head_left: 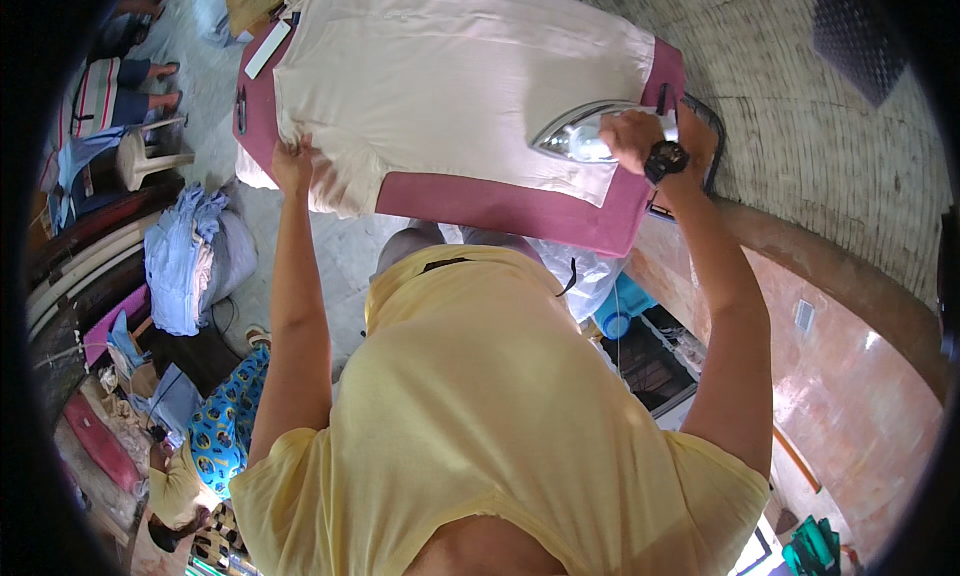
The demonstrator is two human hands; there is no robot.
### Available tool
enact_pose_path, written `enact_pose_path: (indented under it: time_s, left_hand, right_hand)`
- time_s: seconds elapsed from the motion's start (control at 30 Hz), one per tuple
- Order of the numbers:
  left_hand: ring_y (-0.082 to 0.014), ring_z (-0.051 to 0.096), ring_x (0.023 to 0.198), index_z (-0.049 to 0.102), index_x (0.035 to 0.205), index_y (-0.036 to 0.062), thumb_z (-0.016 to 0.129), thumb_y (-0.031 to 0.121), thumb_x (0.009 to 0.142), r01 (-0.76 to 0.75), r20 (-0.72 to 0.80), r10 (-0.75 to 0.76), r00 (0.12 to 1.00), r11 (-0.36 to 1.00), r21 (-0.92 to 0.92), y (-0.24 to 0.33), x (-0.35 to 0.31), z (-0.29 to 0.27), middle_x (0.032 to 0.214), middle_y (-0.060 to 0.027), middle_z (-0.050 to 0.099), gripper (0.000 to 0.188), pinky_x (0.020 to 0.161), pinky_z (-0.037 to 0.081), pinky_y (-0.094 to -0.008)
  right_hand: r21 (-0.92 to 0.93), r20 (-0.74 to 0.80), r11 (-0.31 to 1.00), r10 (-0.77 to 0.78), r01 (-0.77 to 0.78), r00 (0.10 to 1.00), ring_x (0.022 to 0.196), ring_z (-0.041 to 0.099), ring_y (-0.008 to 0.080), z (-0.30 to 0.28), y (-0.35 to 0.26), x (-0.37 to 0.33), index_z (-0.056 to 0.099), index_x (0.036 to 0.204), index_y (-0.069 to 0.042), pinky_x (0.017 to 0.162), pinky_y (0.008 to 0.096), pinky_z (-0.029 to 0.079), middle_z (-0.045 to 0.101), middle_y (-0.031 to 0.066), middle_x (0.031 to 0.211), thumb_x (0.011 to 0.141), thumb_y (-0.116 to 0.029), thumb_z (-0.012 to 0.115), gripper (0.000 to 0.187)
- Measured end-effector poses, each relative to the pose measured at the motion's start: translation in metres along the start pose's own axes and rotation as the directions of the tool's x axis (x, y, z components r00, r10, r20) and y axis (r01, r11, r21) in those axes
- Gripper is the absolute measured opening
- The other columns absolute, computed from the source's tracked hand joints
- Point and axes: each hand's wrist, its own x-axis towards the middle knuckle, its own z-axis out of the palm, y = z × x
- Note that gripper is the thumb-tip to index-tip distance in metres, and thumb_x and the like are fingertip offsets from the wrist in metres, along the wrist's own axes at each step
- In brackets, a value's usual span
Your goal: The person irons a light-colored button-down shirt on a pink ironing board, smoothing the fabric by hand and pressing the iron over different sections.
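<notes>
A cream-coloured shirt point(450, 76) lies spread over a maroon ironing board point(500, 208). On the right part of the cloth rests a silver clothes iron point(580, 136), its tip toward the left. My right hand point(635, 141), with a dark watch on the wrist, is closed round the iron's handle. My left hand point(293, 164) pinches the shirt at the board's left edge, where the cloth bunches and hangs over. The fingertips of that hand are partly hidden in the folds.
A white flat object point(268, 51) lies on the board's far left corner. Folded blue clothes point(185, 256) are piled at the left, near a white plastic chair point(150, 154). Other people are at the left. A blue container point(622, 311) stands below the board, right of me.
</notes>
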Motion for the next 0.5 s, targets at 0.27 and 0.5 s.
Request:
enact_pose_path:
  time_s: [0.27,0.5]
  left_hand:
    - [-0.0361,0.059,0.070,0.055,0.082,-0.0031,0.079,0.038,0.080,-0.029,-0.012,0.028,1.000,0.995,-0.095,-0.016,0.001,0.012,0.076,-0.0201,0.063,0.047,0.067,0.047,-0.0418]
    - [-0.0342,0.059,0.069,0.055,0.082,-0.0033,0.079,0.038,0.080,-0.033,0.015,0.035,0.999,0.997,-0.069,-0.024,0.003,0.011,0.075,-0.0186,0.063,0.048,0.066,0.047,-0.0417]
  right_hand:
    - [0.257,-0.122,0.963,-0.054,0.084,0.991,0.077,0.067,0.0339,0.006,-0.090,0.021,0.071,0.080,-0.015,0.072,0.0473,0.053,0.069,0.0117,0.077,0.085,-0.037,0.050,0.031]
    - [0.286,-0.283,0.953,-0.010,0.095,0.959,0.071,0.068,0.0336,0.014,-0.077,0.022,0.071,0.074,-0.014,0.068,0.0487,0.053,0.069,0.0117,0.072,0.085,-0.036,0.051,0.031]
